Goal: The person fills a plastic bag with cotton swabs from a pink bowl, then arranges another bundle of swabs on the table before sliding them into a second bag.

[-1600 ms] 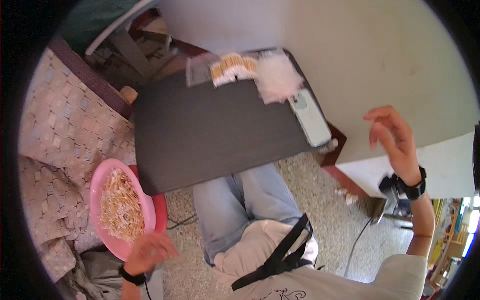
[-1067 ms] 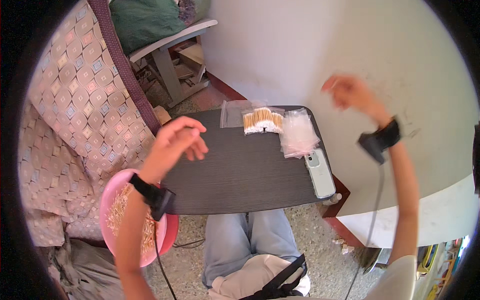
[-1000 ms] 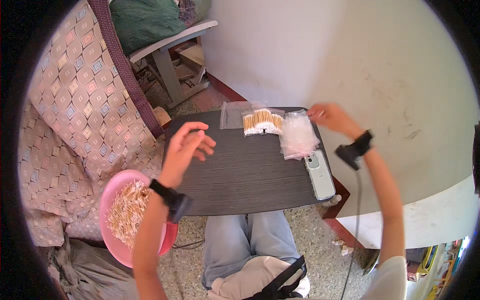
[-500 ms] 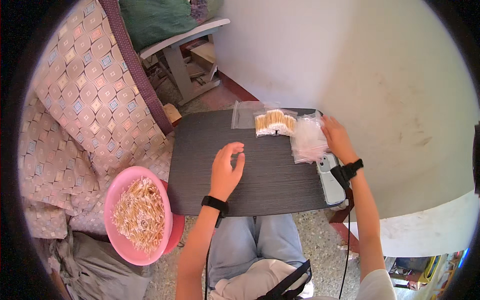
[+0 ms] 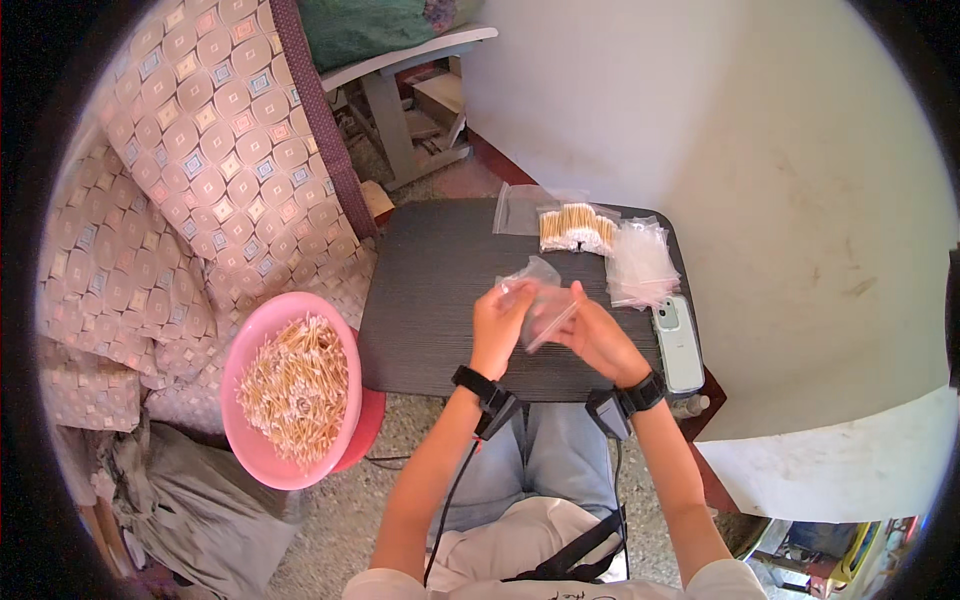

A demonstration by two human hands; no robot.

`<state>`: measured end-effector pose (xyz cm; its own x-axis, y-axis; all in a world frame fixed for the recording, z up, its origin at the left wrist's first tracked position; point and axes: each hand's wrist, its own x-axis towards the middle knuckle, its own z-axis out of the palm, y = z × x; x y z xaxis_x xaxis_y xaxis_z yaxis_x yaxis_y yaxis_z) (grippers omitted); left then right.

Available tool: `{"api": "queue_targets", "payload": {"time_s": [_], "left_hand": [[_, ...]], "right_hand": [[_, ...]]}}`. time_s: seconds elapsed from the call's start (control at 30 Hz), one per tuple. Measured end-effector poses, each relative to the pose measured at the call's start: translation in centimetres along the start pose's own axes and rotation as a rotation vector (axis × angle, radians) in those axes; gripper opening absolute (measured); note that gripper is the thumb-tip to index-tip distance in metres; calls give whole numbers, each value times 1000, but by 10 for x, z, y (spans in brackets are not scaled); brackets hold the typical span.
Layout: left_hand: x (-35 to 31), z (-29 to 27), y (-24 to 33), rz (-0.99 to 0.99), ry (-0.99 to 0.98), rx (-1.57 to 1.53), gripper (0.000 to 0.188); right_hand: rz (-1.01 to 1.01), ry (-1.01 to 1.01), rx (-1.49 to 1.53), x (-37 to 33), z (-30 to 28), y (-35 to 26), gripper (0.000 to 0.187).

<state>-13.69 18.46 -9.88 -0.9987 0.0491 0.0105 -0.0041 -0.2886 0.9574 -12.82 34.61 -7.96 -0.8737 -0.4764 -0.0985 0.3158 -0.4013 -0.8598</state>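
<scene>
Over the middle of the dark table, a small clear plastic bag [image 5: 543, 312] is held between my two hands. My left hand [image 5: 498, 325] pinches its left side, and my right hand [image 5: 598, 338] grips the right side with the thumb up. Beyond them, packed cotton swabs [image 5: 577, 228] lie near the table's far edge. A stack of clear plastic bags [image 5: 642, 262] rests to their right. Many loose cotton swabs [image 5: 295, 392] fill a pink basin [image 5: 236, 428] at my left.
A white phone [image 5: 680, 350] lies at the right edge of the dark table [image 5: 430, 300]. Another clear bag [image 5: 515, 210] is at the far edge. A pale wall [image 5: 780, 200] stands close on the right, and patterned cushions [image 5: 200, 150] are on the left.
My right hand has come from the bag stack to the middle and now holds a bag. My left hand, empty before, has closed on that bag too. The view has shifted slightly.
</scene>
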Motion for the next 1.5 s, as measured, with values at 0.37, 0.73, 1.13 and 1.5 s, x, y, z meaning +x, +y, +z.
{"api": "queue_targets", "payload": {"time_s": [0.37,0.73,1.13,1.5], "left_hand": [[-29,-29,3,75,234,-25,21],[-46,-59,8,-113,0,129,23],[-42,-53,0,744,333,946,19],[-58,-27,-2,-10,-53,120,16]], "right_hand": [[26,2,-368,-15,1,34,33],[-114,110,-537,-24,8,22,29],[-200,309,-581,-13,5,46,16],[-318,190,-795,-16,26,38,15]]}}
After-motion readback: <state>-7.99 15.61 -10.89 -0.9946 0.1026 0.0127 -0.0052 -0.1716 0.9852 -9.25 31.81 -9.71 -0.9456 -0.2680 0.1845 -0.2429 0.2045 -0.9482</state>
